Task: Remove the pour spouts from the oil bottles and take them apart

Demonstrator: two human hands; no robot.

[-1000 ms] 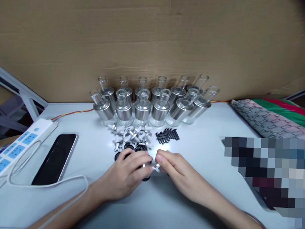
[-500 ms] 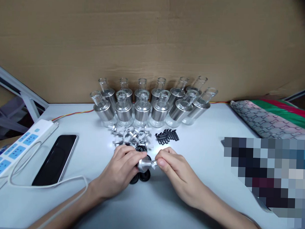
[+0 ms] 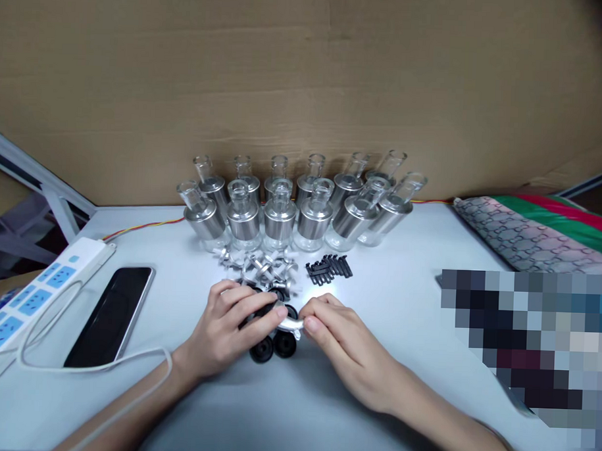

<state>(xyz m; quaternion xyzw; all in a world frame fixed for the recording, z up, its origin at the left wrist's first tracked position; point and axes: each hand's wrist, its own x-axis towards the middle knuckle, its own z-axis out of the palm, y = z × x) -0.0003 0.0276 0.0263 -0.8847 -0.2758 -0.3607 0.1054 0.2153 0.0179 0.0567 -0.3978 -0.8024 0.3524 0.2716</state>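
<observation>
A silvery metal pour spout [image 3: 291, 324] is held low over the table between both hands. My left hand [image 3: 228, 325] is closed about its wide end, with the thumb against the metal; its fingers hide much of that end. At the narrow end, my right hand [image 3: 341, 339] pinches the tip between thumb and fingers. Just below lie several round black caps [image 3: 285, 344], partly covered by the left hand. Beyond the hands is a heap of similar metal spouts [image 3: 263, 267], and to its right a small pile of black stick-like pieces [image 3: 329, 268].
Several glass bottles [image 3: 280, 218] with metal sleeves stand in two rows at the back, before a cardboard wall [image 3: 306, 87]. On the left are a phone [image 3: 109, 317], a white power strip [image 3: 32, 301] and a looping cable [image 3: 165, 359]. A patterned cloth item [image 3: 503, 236] lies right.
The spout has turned in my hands, its wide end now mostly behind the left fingers. My left hand has shifted slightly left, uncovering more of the black caps; the right moved slightly left.
</observation>
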